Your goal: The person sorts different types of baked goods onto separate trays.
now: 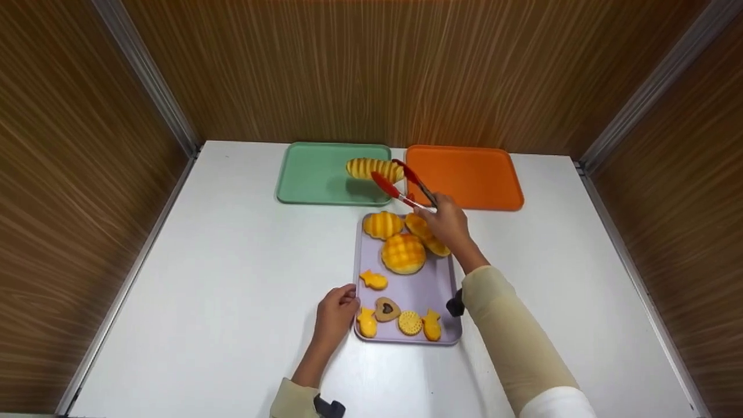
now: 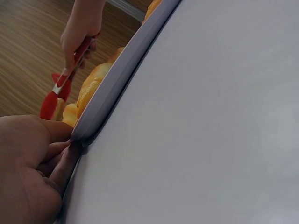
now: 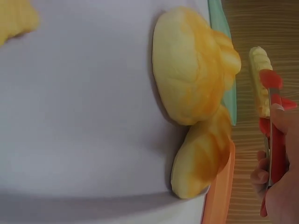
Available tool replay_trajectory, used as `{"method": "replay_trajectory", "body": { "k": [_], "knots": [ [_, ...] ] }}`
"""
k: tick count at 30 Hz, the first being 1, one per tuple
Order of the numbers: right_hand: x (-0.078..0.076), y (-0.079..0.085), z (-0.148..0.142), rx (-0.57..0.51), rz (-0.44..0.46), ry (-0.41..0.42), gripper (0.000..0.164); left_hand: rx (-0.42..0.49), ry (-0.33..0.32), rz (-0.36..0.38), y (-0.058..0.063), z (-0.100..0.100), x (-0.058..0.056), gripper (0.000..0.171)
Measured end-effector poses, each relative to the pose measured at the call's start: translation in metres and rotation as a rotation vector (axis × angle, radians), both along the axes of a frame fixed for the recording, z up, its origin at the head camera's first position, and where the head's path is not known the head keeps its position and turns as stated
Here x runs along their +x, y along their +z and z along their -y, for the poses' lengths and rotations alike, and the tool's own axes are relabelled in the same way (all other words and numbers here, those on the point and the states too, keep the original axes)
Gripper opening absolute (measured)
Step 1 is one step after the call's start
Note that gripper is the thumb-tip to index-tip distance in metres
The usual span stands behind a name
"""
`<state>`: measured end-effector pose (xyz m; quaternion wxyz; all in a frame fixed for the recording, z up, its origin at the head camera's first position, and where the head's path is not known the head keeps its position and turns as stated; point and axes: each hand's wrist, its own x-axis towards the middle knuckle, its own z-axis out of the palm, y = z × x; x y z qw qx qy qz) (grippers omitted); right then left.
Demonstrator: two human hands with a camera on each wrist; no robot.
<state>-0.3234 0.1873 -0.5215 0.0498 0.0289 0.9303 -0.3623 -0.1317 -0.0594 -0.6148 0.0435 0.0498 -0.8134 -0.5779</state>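
In my right hand (image 1: 450,222) I hold red-tipped tongs (image 1: 385,184), which grip a striped, long bread roll (image 1: 364,168). The roll hangs over the right part of the green tray (image 1: 313,180), lifted clear of it. My left hand (image 1: 335,318) pinches the left rim of the lilac tray (image 1: 428,291); its fingertips meet that edge in the left wrist view. At the far end of the lilac tray lie a shell-shaped bun (image 1: 383,225), a round checkered bun (image 1: 403,253) and a long bread (image 1: 432,238), partly covered by the right hand.
Nearer on the lilac tray are several small fish-shaped pieces (image 1: 432,326), a heart cookie (image 1: 386,309) and a round yellow biscuit (image 1: 410,323). An orange tray (image 1: 470,180) stands at the back right. Wood-grain panels (image 1: 360,69) enclose the white table (image 1: 232,249) at the back and sides.
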Motion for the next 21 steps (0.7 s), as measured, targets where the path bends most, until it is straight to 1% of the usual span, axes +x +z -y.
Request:
{"method": "replay_trajectory", "body": {
  "k": [4, 7, 9, 11, 16, 19, 21],
  "knots": [
    [-0.015, -0.002, 0.014, -0.029, 0.027, -0.019, 0.062, -0.008, 0.026, 0.007, 0.003, 0.002, 0.0, 0.028],
    [-0.024, -0.003, 0.023, -0.021, 0.035, -0.02, 0.065, -0.001, 0.021, 0.009, 0.003, 0.002, 0.0, 0.028],
    [-0.028, -0.004, 0.027, -0.02, 0.056, -0.027, 0.067, 0.007, 0.008, 0.006, 0.002, 0.001, 0.0, 0.029],
    [-0.031, -0.004, 0.031, -0.01, 0.06, -0.025, 0.066, 0.021, -0.004, 0.002, 0.001, 0.0, 0.0, 0.029],
    [-0.036, -0.005, 0.042, -0.066, 0.078, -0.017, 0.054, 0.044, -0.001, 0.002, 0.003, -0.002, 0.003, 0.029],
    [-0.037, -0.007, 0.047, -0.098, 0.111, -0.022, 0.052, 0.042, -0.008, 0.009, 0.002, -0.004, 0.005, 0.03],
    [-0.038, -0.008, 0.048, -0.11, 0.115, -0.031, 0.052, 0.042, -0.013, 0.011, 0.002, -0.005, 0.007, 0.03]
  ]
}}
